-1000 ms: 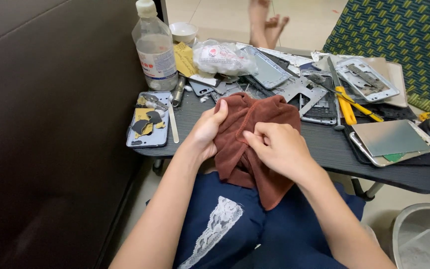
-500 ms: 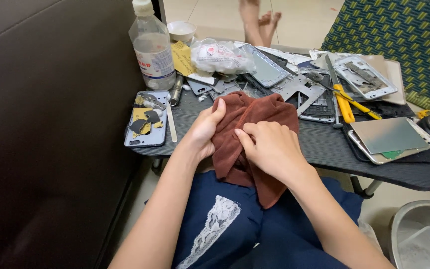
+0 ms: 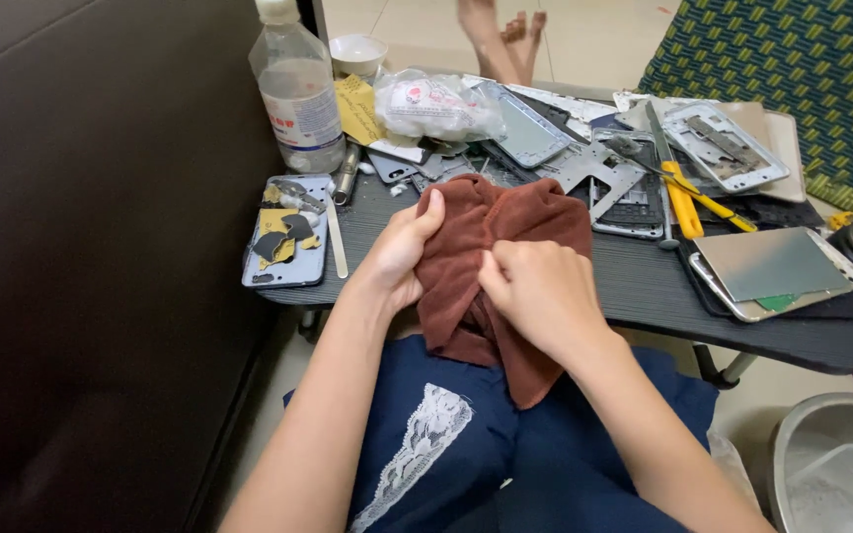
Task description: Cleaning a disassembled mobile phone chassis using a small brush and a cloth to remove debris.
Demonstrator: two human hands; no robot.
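Both hands pinch a brown cloth (image 3: 505, 266) at the near edge of the dark table (image 3: 644, 286); left hand (image 3: 402, 252) grips its side; right hand (image 3: 535, 291) squeezes its middle, fingers together.

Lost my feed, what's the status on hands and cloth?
Left hand gripping brown cloth edge. Right hand pinching its middle fold. Cloth draped off dark table edge onto lap. Phone parts crowd behind.
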